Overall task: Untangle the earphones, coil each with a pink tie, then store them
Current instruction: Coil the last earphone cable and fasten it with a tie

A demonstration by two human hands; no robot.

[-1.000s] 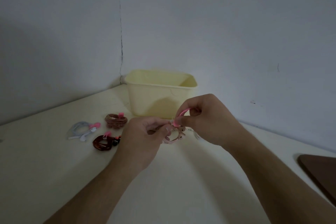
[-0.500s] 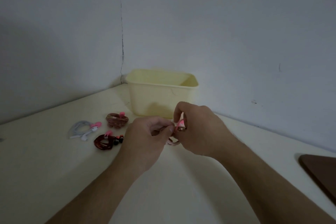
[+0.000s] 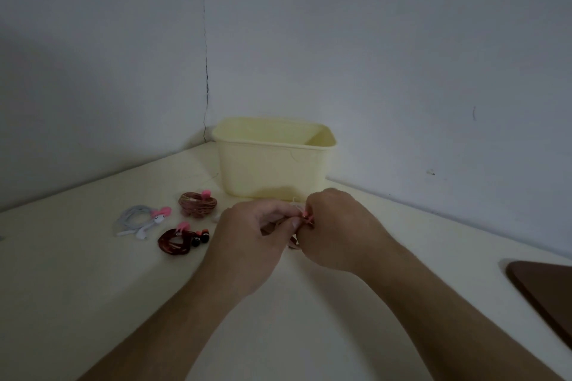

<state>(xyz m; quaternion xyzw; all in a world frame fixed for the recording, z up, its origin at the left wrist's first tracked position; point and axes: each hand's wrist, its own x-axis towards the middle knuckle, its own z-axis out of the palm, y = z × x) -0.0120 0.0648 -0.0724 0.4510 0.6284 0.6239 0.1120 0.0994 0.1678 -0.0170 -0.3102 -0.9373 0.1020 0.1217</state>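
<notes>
Earphones (image 3: 293,243) of a pale pink sort are held between two hands just above a cream surface (image 3: 93,303), in front of a pale yellow bin (image 3: 272,164); only a short loop of the cord shows below the knuckles, the rest hidden by the hands.

From the head view, the surface runs into a corner where two grey-white walls (image 3: 402,40) meet, a dark crack running down the seam. The bin stands open-topped near that corner. Left of the hands lie three coiled sets, each bound with a pink tie: a white coil (image 3: 136,219) farthest left, a brown coil (image 3: 197,203) nearer the bin, and a dark red coil (image 3: 175,244) with black earbuds closest to the viewer. The three are near one another but apart. A dark brown board (image 3: 544,294) shows at the right edge.

Both bare forearms reach in from the bottom and converge at the middle. The left hand (image 3: 253,232) is turned palm-inward, its fingers curled with thumb and forefinger pinching at the cord. The right hand (image 3: 337,226) faces it, knuckles up, fingers clenched round the bundle and pinching a small pink tie (image 3: 307,219) where the two hands touch. How the tie sits on the cord cannot be told.
</notes>
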